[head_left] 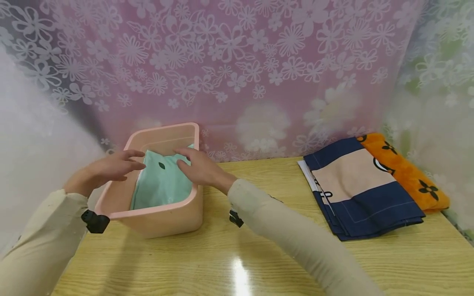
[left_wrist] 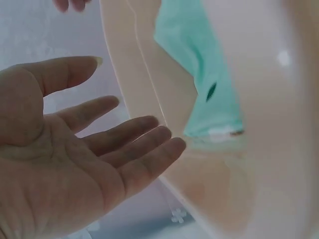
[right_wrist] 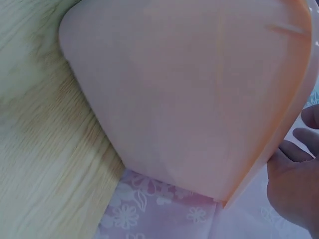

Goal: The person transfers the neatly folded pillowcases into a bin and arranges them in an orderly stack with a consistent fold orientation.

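A pink plastic bin (head_left: 159,220) stands on the wooden table (head_left: 259,255) at the left. Inside it lies a folded mint-green cloth (head_left: 163,185) with a small dark leaf mark, also visible in the left wrist view as the cloth (left_wrist: 199,69) against the bin wall (left_wrist: 149,99). My left hand (head_left: 111,168) hovers at the bin's left rim, fingers straight and spread, palm empty (left_wrist: 99,144). My right hand (head_left: 198,166) lies flat over the bin's right rim, fingertips touching the green cloth. The right wrist view shows the bin's outer wall (right_wrist: 199,99) and part of that hand (right_wrist: 296,184).
A folded stack of cloths (head_left: 363,189), navy and beige on top with an orange one (head_left: 411,172) beneath, lies at the table's right. A pink flowered curtain (head_left: 237,70) hangs behind the table. Bare wood stretches across the front.
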`<state>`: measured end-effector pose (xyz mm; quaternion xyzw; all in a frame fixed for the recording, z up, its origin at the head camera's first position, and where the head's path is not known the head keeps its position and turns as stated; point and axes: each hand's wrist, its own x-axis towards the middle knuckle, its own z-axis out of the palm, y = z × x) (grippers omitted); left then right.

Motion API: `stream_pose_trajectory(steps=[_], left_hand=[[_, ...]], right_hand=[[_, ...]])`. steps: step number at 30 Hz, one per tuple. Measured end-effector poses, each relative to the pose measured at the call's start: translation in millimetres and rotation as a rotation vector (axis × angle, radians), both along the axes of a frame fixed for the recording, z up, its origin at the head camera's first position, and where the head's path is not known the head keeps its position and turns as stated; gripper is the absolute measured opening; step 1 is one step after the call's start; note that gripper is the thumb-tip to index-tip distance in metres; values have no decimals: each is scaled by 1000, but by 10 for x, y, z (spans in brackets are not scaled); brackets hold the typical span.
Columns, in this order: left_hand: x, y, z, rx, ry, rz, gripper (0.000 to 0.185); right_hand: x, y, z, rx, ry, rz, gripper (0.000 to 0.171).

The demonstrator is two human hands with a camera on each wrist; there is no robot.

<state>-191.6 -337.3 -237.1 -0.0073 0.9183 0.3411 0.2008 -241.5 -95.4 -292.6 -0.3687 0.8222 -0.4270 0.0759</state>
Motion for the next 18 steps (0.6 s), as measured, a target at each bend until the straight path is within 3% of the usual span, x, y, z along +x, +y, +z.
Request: stream_pose_trajectory(steps=[7,13,18], left_hand=[[93,332,13,-108,267,-28,56],[179,621,1,-102,432,-35,49],[233,809,-50,-177,584,-62,46]], right_hand=[[-57,239,-22,33,61,88,45],[-91,575,40,129,170,63,47],[-91,838,98,221,244,27,49]])
